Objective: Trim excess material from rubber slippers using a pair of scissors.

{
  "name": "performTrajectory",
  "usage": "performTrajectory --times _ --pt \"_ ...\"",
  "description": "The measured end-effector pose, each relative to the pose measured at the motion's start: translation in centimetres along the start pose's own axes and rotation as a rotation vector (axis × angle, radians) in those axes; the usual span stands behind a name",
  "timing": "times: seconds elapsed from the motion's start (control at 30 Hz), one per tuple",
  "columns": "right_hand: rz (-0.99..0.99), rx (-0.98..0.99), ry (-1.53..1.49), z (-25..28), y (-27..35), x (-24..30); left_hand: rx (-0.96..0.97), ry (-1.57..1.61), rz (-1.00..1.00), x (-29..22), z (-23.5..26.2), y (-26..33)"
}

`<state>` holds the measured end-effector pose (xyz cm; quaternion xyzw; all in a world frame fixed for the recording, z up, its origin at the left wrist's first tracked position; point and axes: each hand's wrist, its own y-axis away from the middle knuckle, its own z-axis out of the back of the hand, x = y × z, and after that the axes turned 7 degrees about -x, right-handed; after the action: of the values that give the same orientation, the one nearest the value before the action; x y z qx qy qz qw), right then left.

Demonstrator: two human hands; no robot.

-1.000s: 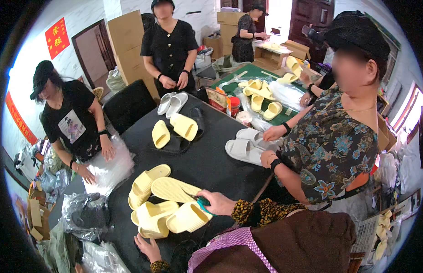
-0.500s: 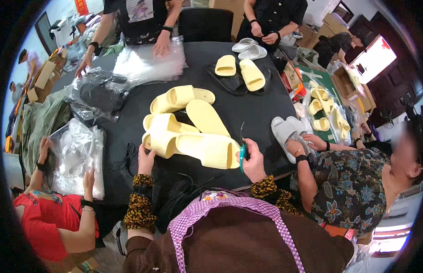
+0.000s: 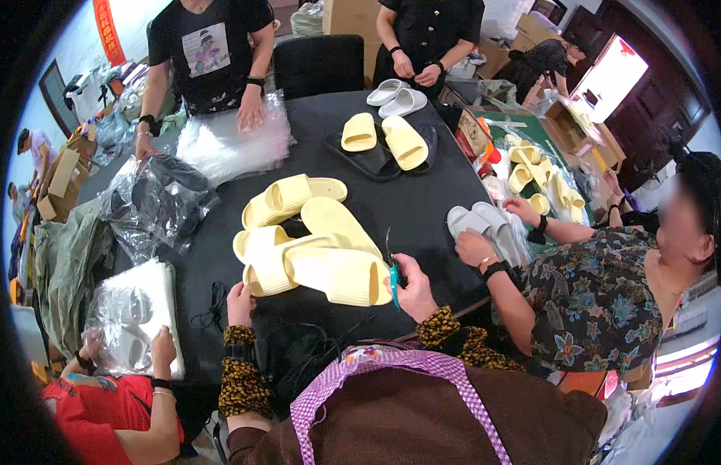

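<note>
Two pale yellow slippers [image 3: 329, 271] lie one across the other in front of me, toward the near edge of the table. My left hand [image 3: 241, 305] is closed, its fingertips at the left end of the nearer slipper. In my right hand [image 3: 413, 290] are small snips [image 3: 394, 284] with teal handles, blades pointing away from me. That hand is right beside the slipper's right end; whether its fingers also grip the slipper is hidden. Just beyond lie more yellow slippers [image 3: 277, 203], partly overlapping.
Yellow and black slippers [image 3: 405, 144] and a pale grey pair [image 3: 398, 98] sit farther back. Co-workers handle clear bags [image 3: 236, 143], bagged slippers [image 3: 128, 325] and grey slippers [image 3: 492, 229] around the black table [image 3: 446, 198]. Dark cords [image 3: 213, 306] lie left of my hand.
The whole view has shifted, so the table appears lower. My hands stay at the same slipper. The co-worker in red now shows light slippers inside a clear bag.
</note>
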<state>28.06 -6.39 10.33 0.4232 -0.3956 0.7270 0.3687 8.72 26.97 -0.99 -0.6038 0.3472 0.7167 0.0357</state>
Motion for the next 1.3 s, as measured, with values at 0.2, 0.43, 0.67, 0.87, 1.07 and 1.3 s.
performTrajectory --times 0.2,0.43,0.67,0.87,1.07,1.3 --pt "-0.013 0.057 -0.014 0.2 0.1 -0.7 0.007 0.033 -0.083 -0.5 -1.5 0.9" --pt "-0.15 0.118 -0.212 0.0 0.2 -1.8 0.156 0.12 -0.078 -3.5 -1.2 2.8" --pt "-0.166 0.125 -0.286 -0.3 0.7 -0.3 0.214 0.188 -0.098 -3.3 -0.5 4.1" --pt "-0.153 0.034 -0.209 0.5 0.4 -1.7 0.235 0.227 -0.058 -3.8 -1.0 4.9" --pt "-0.117 -0.398 -0.216 3.0 -0.7 -1.0 0.252 0.362 -0.065 -5.6 -4.4 4.5" --pt "-0.207 -0.362 -0.328 4.3 0.0 -0.2 0.489 0.51 -0.05 -11.3 -15.2 4.3"
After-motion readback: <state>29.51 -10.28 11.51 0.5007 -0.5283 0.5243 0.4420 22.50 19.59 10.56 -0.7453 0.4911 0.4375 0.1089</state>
